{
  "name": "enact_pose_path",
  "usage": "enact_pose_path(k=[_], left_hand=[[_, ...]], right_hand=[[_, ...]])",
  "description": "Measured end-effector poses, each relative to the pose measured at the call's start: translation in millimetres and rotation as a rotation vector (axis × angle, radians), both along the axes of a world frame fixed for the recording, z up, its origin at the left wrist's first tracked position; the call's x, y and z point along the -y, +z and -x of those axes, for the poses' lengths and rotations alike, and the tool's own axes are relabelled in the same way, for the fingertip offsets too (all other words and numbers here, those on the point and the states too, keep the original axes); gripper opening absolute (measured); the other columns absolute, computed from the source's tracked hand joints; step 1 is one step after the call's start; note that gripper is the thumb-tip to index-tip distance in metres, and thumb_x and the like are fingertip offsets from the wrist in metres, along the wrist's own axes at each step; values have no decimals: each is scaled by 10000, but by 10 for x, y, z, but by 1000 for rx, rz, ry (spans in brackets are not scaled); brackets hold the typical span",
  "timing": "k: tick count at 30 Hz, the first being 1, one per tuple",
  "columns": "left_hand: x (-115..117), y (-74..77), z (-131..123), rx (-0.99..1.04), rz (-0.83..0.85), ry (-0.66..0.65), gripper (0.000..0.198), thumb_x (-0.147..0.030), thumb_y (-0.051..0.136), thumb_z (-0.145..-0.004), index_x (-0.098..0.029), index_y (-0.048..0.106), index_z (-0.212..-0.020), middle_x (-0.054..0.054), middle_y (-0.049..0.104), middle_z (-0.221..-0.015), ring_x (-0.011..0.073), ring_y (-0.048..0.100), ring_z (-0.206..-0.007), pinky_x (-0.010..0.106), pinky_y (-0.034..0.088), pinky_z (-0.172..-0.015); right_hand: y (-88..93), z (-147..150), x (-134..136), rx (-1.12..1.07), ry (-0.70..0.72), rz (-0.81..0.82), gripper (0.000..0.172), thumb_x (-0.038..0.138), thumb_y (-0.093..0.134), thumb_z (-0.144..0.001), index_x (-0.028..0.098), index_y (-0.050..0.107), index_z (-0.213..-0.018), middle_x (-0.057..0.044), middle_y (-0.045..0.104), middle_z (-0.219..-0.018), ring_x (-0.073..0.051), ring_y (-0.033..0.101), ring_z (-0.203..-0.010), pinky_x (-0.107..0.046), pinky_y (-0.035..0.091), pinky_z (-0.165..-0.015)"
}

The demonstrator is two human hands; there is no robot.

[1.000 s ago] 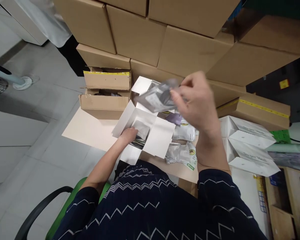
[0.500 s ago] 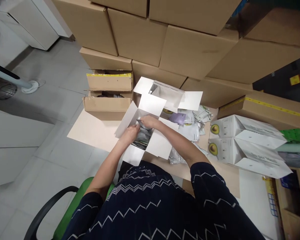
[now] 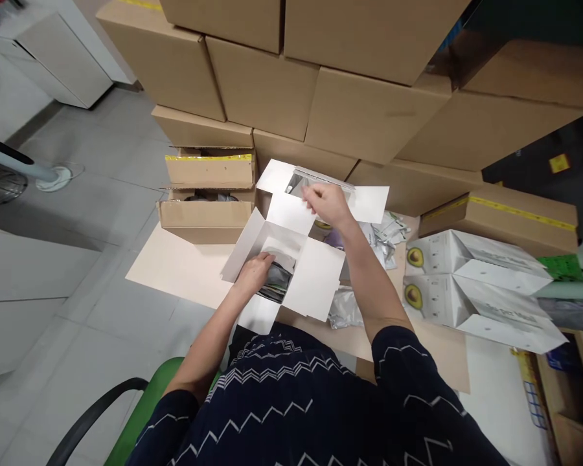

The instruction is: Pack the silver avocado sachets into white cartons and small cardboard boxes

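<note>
The flat packets [image 3: 279,277] lie stacked inside the open front white box [image 3: 315,278], at the centre of the frame; the left hand [image 3: 255,275] reaches over that box's left wall, its fingers close together on the packets, though I cannot tell whether they pinch one; the right hand [image 3: 326,202], just above centre, is narrow, fingers curled over the rear white box [image 3: 376,202], and whether it holds anything I cannot tell; the packets look light, soft and rather slippery, likely to slide over one another and to crease more readily than break; an edge or corner pinched between thumb and fingers should serve best; the box flaps look thin and bendable, so the walls seem the steadier hold
</note>
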State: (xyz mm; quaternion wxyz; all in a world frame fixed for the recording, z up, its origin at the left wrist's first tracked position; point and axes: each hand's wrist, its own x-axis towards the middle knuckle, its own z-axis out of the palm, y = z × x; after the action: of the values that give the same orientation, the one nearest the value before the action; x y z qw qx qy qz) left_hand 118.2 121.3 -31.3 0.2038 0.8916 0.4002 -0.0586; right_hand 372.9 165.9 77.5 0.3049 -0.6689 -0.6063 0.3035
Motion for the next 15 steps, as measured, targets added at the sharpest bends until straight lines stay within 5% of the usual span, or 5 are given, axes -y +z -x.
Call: enact_pose_path(k=[2, 5, 9, 12, 15], left_hand=[[16, -5, 3, -17, -4, -4, 389, -60, 399, -946, -178, 606, -1253, 114, 628, -1279, 217, 656, -1080, 326, 522, -922], [29, -12, 5, -33, 7, -4, 378, -54, 402, -944, -185, 623, -1220, 106, 638, -1252, 203, 656, -1073, 311, 516, -932], [28, -6, 9, -39, 33, 12, 352, -87, 441, -946, -197, 621, -1228, 104, 646, -1206, 197, 658, -1065, 307, 515, -944], [26, 10, 13, -34, 46, 12, 345, -96, 453, -944, -204, 619, -1227, 101, 644, -1196, 197, 661, -1056, 308, 518, -936], [26, 25, 14, -42, 47, 12, 339, -101, 454, -947, -211, 616, -1224, 95, 647, -1187, 193, 657, -1059, 301, 516, -931]], right_hand=[[-1, -154, -236, 259, -39, -25, 403, 334, 398, -1000, 150, 684, -785, -78, 723, -847, -183, 664, -805, -273, 484, -756], [-117, -280, -593, 495, 210, 212, 291, 239, 474, -954, 127, 736, -1009, -119, 727, -1141, -236, 652, -1075, -278, 470, -897], [-316, -301, -895, 637, 296, 392, 625, 199, 573, -905, 141, 451, -1515, -150, 442, -1554, -255, 498, -1353, -288, 424, -1044], [-427, -262, -962, 726, 244, 376, 659, 113, 512, -914, 151, 379, -1558, -165, 441, -1552, -250, 510, -1342, -312, 430, -1046], [-492, -228, -936, 802, 201, 365, 531, 47, 453, -911, 93, 545, -1432, -228, 547, -1434, -308, 540, -1302, -395, 438, -1034]])
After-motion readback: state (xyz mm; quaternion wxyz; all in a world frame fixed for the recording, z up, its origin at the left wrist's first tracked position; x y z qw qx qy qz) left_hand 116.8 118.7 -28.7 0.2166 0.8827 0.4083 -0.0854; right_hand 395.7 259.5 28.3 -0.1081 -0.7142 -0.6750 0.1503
